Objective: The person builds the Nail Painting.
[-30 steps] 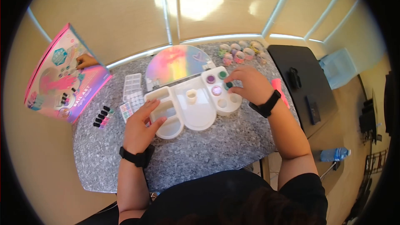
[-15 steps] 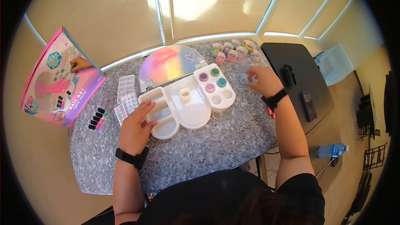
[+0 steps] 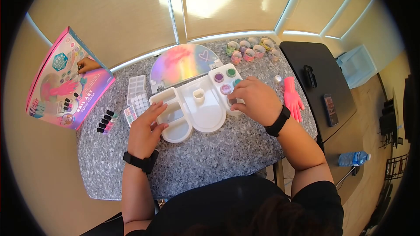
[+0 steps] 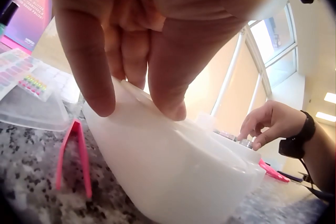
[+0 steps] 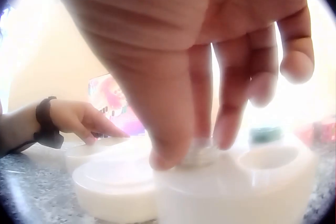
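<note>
A white three-part tray [image 3: 209, 120] lies on the granite-patterned table. My left hand [image 3: 145, 132] rests on the rim of its left section, fingers loosely spread; the left wrist view shows fingertips touching the white edge [image 4: 173, 166]. Over the right section, my right hand [image 3: 258, 102] pinches a small pale jar [image 5: 199, 153] between thumb and fingers at a lower round socket. An empty socket [image 5: 269, 158] is beside it. Purple [image 3: 218, 77], green [image 3: 231, 72], pink [image 3: 225, 89] and teal [image 3: 236, 82] jars sit in the other sockets.
Behind the tray stands an iridescent panel [image 3: 186, 63]. Nail polish bottles [image 3: 105, 124], white cases [image 3: 136, 88] and an upright box [image 3: 65, 85] are left. Several glittery rolls [image 3: 248, 54], a small jar [image 3: 278, 78] and a pink glove [image 3: 292, 98] are right. Pink tweezers [image 4: 77, 153] lie beside the tray.
My right hand went from the teal jar out to the tabletop right of the tray, then came back over the lower sockets with a small jar. The left hand stays on the tray.
</note>
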`<move>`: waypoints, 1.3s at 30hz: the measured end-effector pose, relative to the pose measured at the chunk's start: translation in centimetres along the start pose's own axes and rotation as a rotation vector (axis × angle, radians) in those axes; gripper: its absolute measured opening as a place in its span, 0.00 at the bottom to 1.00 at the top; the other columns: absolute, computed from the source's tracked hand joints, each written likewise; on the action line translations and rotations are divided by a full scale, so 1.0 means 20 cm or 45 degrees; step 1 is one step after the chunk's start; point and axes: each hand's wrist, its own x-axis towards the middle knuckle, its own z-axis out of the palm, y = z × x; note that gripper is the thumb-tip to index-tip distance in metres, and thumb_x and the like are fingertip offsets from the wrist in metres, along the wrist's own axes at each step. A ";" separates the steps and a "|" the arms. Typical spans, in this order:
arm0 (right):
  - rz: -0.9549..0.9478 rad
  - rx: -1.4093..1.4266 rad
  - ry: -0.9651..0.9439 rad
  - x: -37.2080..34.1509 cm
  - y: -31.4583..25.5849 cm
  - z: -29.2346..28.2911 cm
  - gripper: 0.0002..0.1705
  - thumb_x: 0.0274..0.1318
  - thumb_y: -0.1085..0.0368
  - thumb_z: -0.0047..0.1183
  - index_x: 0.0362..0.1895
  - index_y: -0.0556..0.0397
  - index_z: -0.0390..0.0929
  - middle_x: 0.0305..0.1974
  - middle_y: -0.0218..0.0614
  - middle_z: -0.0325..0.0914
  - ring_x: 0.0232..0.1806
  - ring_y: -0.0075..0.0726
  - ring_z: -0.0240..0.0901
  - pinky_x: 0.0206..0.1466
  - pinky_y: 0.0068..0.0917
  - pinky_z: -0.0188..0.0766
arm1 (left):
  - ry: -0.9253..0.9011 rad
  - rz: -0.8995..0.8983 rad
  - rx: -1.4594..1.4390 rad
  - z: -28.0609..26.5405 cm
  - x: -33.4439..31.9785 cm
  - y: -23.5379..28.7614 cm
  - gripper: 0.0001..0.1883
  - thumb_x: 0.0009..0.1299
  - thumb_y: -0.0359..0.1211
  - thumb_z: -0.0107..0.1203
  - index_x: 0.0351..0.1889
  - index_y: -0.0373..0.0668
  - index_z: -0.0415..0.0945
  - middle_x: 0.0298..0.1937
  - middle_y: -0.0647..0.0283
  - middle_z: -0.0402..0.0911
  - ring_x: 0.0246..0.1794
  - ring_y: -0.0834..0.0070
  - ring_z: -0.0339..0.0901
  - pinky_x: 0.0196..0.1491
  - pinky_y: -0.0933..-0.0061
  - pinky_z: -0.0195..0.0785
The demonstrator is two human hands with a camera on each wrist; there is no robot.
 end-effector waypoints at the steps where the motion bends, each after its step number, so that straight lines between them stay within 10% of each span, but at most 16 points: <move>1: 0.003 -0.001 0.000 0.00 0.00 0.00 0.15 0.55 0.60 0.78 0.47 0.46 0.94 0.48 0.36 0.89 0.58 0.50 0.81 0.62 0.46 0.80 | -0.005 0.000 -0.004 0.00 0.00 0.00 0.34 0.72 0.20 0.71 0.77 0.50 0.83 0.82 0.59 0.80 0.86 0.58 0.72 0.66 0.63 0.85; 7: 0.044 0.111 0.076 -0.01 0.19 -0.10 0.16 0.54 0.57 0.78 0.47 0.42 0.96 0.50 0.32 0.89 0.57 0.49 0.81 0.62 0.45 0.80 | -0.017 -0.002 -0.009 0.00 0.01 0.00 0.34 0.71 0.19 0.71 0.77 0.50 0.83 0.82 0.59 0.80 0.86 0.59 0.72 0.66 0.63 0.85; 14: 0.735 -0.709 -0.166 -0.08 0.70 -0.08 0.19 0.55 0.58 0.77 0.53 0.36 0.95 0.48 0.31 0.92 0.63 0.47 0.80 0.66 0.50 0.75 | -0.022 -0.013 -0.018 -0.01 0.00 0.01 0.34 0.72 0.20 0.71 0.76 0.51 0.83 0.82 0.60 0.79 0.86 0.60 0.72 0.67 0.64 0.85; 19: 0.621 -0.490 -0.010 -0.11 0.66 -0.11 0.18 0.56 0.61 0.77 0.52 0.39 0.93 0.47 0.31 0.93 0.60 0.47 0.82 0.62 0.52 0.74 | -0.018 -0.025 -0.030 0.00 0.01 0.01 0.34 0.72 0.20 0.71 0.77 0.51 0.83 0.82 0.61 0.80 0.86 0.60 0.72 0.67 0.64 0.85; 24: -0.010 0.103 0.214 -0.07 0.22 -0.13 0.19 0.51 0.67 0.80 0.49 0.45 0.91 0.48 0.32 0.92 0.56 0.49 0.82 0.63 0.46 0.78 | -0.027 -0.049 -0.031 -0.01 0.01 0.03 0.34 0.72 0.20 0.71 0.77 0.52 0.83 0.82 0.61 0.80 0.87 0.60 0.71 0.69 0.63 0.85; 39: 0.076 -0.011 0.089 -0.07 0.16 -0.06 0.18 0.46 0.66 0.80 0.45 0.45 0.95 0.44 0.32 0.93 0.50 0.48 0.80 0.59 0.44 0.77 | -0.012 -0.047 -0.068 0.00 0.00 0.02 0.34 0.72 0.19 0.71 0.77 0.52 0.83 0.83 0.60 0.80 0.87 0.60 0.70 0.67 0.65 0.84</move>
